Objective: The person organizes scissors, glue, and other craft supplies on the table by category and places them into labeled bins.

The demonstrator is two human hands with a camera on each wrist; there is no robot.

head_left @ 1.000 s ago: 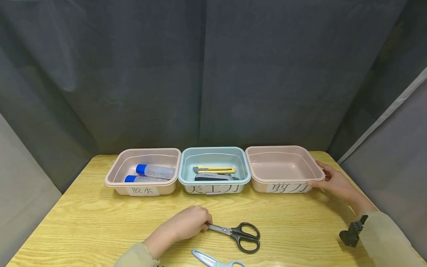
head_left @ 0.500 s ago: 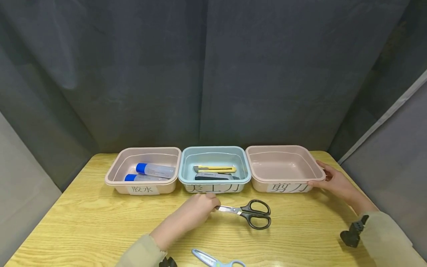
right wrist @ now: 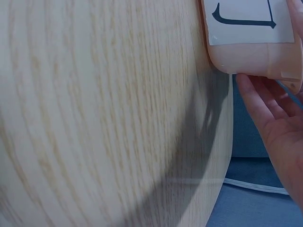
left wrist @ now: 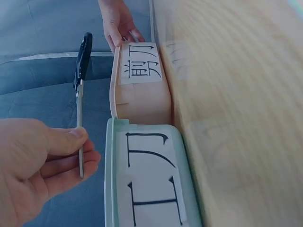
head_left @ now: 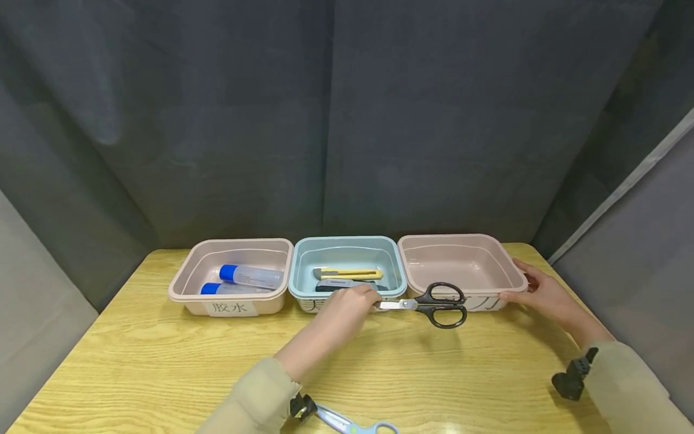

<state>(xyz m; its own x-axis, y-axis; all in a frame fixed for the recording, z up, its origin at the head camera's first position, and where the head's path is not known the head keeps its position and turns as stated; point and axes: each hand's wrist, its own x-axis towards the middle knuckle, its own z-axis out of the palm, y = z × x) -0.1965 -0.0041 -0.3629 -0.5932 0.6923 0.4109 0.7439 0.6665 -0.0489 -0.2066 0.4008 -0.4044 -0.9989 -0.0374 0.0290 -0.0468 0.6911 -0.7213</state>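
My left hand (head_left: 347,307) pinches the metal blades of the black-handled scissors (head_left: 405,305) between thumb and fingers. In the head view they are raised in front of the bins, handles pointing right and overlapping the front of the right pink bin (head_left: 450,256). The left wrist view shows the scissors (left wrist: 79,101) edge-on, beside the labelled bin fronts. My right hand (head_left: 547,301) holds that pink bin at its right end, thumb at the front corner. From the right wrist, the fingers of this hand (right wrist: 279,123) lie against the bin's end, just under the rim.
A light blue bin (head_left: 347,252) in the middle holds a yellow utility knife (head_left: 352,273) and a grey-black one. In the left pink bin (head_left: 190,307) lie two blue-capped glue bottles (head_left: 252,276). Light blue scissors (head_left: 338,421) rest at the table's front, by the left wrist camera.
My left hand has lifted the black-handled scissors off the table and carried them forward and to the right, toward the bins. The right hand stays at the pink bin.
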